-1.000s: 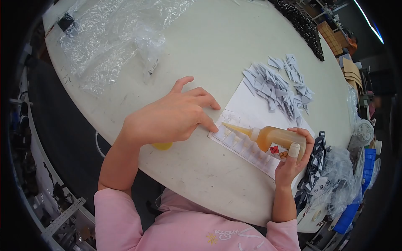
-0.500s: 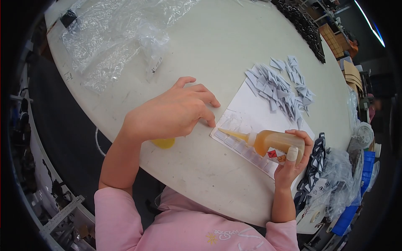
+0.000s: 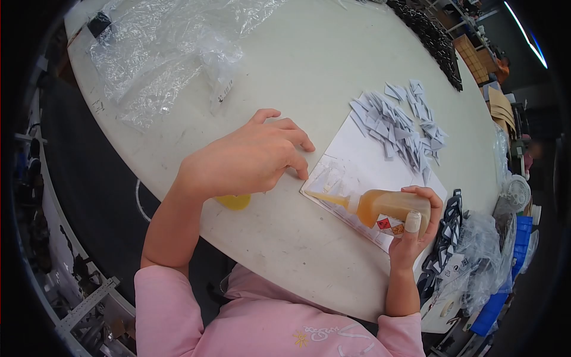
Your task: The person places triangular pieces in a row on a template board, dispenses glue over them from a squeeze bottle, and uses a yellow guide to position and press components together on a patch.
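My right hand (image 3: 416, 229) is wrapped round a bottle of amber liquid (image 3: 380, 208), which lies tilted on its side with its long nozzle pointing left. The nozzle tip is over the left corner of a white board (image 3: 351, 146), above a row of small pale pieces that the bottle partly hides. My left hand (image 3: 253, 154) hovers at the board's left corner, fingers apart and holding nothing. A yellow round thing (image 3: 234, 202) shows partly beneath my left wrist. Many grey-white folded pieces (image 3: 389, 125) are heaped at the board's far side.
Clear plastic wrap (image 3: 166, 53) spreads over the table's (image 3: 285, 238) far left. A black strip-like pile (image 3: 425, 38) lies at the back right. Dark linked pieces (image 3: 443, 244) and a plastic bag (image 3: 476, 256) are at the right, beside a blue bin (image 3: 491, 312) and a small fan (image 3: 516, 193).
The bottle in my right hand has swung its nozzle down and slightly left, towards the board's near left edge. My left hand has barely moved.
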A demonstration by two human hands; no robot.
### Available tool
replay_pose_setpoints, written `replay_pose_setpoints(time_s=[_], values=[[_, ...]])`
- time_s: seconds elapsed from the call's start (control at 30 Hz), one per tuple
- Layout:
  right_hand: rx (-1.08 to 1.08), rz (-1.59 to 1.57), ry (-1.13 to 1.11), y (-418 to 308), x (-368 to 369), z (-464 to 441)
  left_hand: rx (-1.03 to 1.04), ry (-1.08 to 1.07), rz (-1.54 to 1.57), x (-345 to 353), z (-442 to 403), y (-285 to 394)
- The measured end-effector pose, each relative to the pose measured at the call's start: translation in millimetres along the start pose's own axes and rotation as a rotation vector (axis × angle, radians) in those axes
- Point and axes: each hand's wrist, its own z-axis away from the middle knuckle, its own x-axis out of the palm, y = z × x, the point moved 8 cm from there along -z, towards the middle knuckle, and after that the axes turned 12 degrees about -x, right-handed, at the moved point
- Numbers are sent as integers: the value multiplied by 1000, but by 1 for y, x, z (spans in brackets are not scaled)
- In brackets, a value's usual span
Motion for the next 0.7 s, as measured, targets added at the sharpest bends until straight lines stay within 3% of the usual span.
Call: replay_pose_setpoints(time_s=[0.1,0.2,0.3,0.43,0.57,0.7], values=[[153,-189,32,8,0,-5,6,-7,12,0,0,0],[501,-919,175,40,-8,-4,8,-8,9,-1,0,1],[481,-1213,182,35,-15,-16,-13,-13,11,-2,-2,1],[407,-623,318,43,-40,-18,-13,23,47,-5,-7,4],[342,-265,218,43,-40,-11,59,61,87,-10,-6,15],[226,-199,167,39,-35,-12,91,36,83,-6,-7,20]])
